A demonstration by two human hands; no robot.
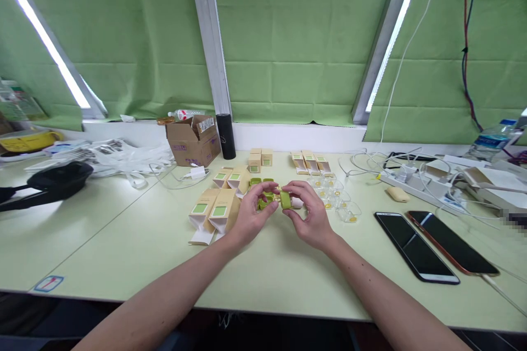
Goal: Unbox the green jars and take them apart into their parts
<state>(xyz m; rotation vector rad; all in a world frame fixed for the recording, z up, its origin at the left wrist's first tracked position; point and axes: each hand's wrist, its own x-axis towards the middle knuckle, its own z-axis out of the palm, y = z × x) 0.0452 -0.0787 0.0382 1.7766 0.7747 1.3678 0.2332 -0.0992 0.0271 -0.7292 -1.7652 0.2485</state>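
In the middle of the table, my right hand (310, 216) grips a small green case (285, 199) between thumb and fingers. A whitish piece (296, 203) shows beneath the right fingers, too small to name. Close by on the left, my left hand (257, 211) has its thumb and fingertips curled together at a tiny yellowish bit, which I cannot make out. Behind the left fingers lie several more green cases (256, 181), partly hidden. Clear plastic pieces with yellow spots (349, 211) lie to the right of my right hand.
Open tan boxes with green labels (225, 209) stand left of my hands. More small boxes (310, 162) sit farther back. Two phones (415, 247) lie at right, near a power strip (424, 192) with tangled cables. A cardboard box (191, 140) and black tumbler (226, 136) stand behind.
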